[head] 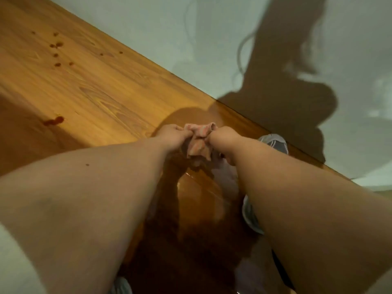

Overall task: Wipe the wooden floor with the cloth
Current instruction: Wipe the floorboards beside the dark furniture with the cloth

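Note:
A small pink striped cloth point(198, 141) hangs bunched between both hands, held above the wooden floor point(101, 85). My left hand point(172, 134) grips its left edge and my right hand point(224, 137) grips its right edge, both arms stretched forward. Dark red drops point(56, 46) are scattered on the floor at the upper left, and a larger red spot point(54, 121) lies at the left, well away from the cloth. The floor beneath the hands is in shadow and looks glossy.
A pale wall point(169, 28) borders the floor along a diagonal edge, with my shadow cast on it at the right. Grey shoes point(273, 142) show below the right hand and near the bottom edge.

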The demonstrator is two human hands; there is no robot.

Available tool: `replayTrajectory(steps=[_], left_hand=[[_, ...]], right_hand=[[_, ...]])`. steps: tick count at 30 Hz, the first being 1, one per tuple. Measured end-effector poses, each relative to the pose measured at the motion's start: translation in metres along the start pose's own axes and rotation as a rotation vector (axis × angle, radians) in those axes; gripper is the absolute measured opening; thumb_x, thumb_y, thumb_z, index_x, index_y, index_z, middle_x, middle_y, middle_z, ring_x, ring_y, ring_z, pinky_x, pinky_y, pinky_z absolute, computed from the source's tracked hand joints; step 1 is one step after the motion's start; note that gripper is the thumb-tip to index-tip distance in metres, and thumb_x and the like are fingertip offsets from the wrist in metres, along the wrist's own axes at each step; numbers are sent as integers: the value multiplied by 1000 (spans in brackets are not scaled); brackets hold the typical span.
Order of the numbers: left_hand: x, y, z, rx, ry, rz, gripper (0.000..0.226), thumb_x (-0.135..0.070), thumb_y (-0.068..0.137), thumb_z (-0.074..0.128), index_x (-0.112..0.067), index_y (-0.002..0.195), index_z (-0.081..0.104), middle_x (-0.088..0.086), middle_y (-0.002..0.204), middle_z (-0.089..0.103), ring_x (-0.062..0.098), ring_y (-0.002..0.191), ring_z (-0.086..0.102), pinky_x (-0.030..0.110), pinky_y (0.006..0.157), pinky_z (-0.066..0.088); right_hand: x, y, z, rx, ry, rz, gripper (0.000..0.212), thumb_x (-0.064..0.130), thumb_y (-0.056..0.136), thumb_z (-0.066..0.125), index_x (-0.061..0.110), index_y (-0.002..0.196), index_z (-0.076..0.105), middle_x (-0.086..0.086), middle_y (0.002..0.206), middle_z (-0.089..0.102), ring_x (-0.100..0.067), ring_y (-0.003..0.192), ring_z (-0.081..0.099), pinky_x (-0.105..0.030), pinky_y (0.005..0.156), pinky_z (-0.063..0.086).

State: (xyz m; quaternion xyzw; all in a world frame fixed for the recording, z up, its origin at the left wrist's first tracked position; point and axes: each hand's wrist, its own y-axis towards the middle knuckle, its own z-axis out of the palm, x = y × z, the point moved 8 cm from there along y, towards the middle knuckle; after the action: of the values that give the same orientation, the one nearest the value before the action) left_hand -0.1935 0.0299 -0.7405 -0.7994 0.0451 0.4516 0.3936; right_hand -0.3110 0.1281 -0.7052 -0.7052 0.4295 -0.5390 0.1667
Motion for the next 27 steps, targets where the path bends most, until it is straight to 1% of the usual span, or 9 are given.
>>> replayTrajectory(steps=[3, 6, 9, 12, 18, 20, 22, 24, 27], left_hand=[[-1, 27, -34, -69, 344, 40, 24, -37, 92, 60, -14, 95, 61, 6, 90, 63, 28, 93, 62, 33, 76, 46], [18, 45, -75, -87, 617, -21, 38, -34, 89, 64, -13, 120, 59, 8, 117, 62, 28, 110, 56, 26, 82, 41], [56, 52, -107, -55, 737, -163, 61, -38, 85, 67, -19, 139, 44, 15, 137, 44, 33, 123, 46, 33, 99, 40], [88, 50, -133, -111, 765, -286, 74, -39, 86, 64, -33, 148, 26, 9, 157, 9, 38, 137, 27, 46, 106, 36], [127, 36, -152, -174, 686, -371, 85, -36, 86, 65, -44, 150, 10, -5, 160, -13, 27, 147, -4, 52, 114, 26], [138, 29, -155, -197, 650, -409, 89, -38, 84, 66, -45, 150, 7, -6, 160, -16, 27, 147, -8, 50, 115, 23], [149, 20, -155, -197, 618, -451, 94, -42, 83, 68, -46, 150, 2, -5, 159, -21, 29, 147, -10, 51, 115, 21], [156, 15, -153, -186, 606, -457, 99, -45, 82, 70, -47, 149, -2, -5, 158, -25, 29, 147, -14, 51, 116, 19], [158, 14, -153, -188, 562, -448, 104, -44, 79, 74, -48, 149, -4, -5, 157, -27, 27, 146, -17, 57, 115, 20]], right_hand=[[18, 29, -12, -76, -125, -32, 22, 6, 94, 45, 5, 102, 65, -14, 105, 66, -29, 94, 61, -39, 79, 51], [26, 67, -25, -209, -262, -18, 29, 10, 94, 42, 16, 114, 63, -12, 113, 65, -27, 96, 61, -36, 72, 49], [37, 104, -15, -307, -536, -47, 57, 14, 94, 40, 28, 148, 32, -6, 155, 31, -31, 138, 34, -45, 111, 33], [26, 118, 64, -52, -883, -233, 68, 15, 97, 37, 26, 156, 5, -1, 163, -4, -26, 149, 0, -45, 119, 4], [-12, 47, 193, 719, -1264, -1018, 59, 37, 97, 39, 38, 152, 19, 6, 163, 0, -20, 149, -8, -46, 117, -5], [8, 76, 175, 640, -1316, -1098, 55, 45, 99, 32, 41, 152, 16, 9, 163, 1, -17, 149, -7, -44, 115, -8], [40, 135, 138, 331, -1389, -1006, 56, 53, 99, 24, 41, 153, 14, 8, 163, 4, -18, 149, -4, -43, 118, -4], [70, 191, 92, 64, -1409, -689, 64, 62, 97, 16, 36, 155, 11, 6, 163, 1, -21, 149, -8, -45, 119, -5], [87, 220, 63, -76, -1078, -291, 70, 69, 93, 13, 34, 155, 10, 1, 164, -2, -25, 149, -8, -48, 118, -8]])
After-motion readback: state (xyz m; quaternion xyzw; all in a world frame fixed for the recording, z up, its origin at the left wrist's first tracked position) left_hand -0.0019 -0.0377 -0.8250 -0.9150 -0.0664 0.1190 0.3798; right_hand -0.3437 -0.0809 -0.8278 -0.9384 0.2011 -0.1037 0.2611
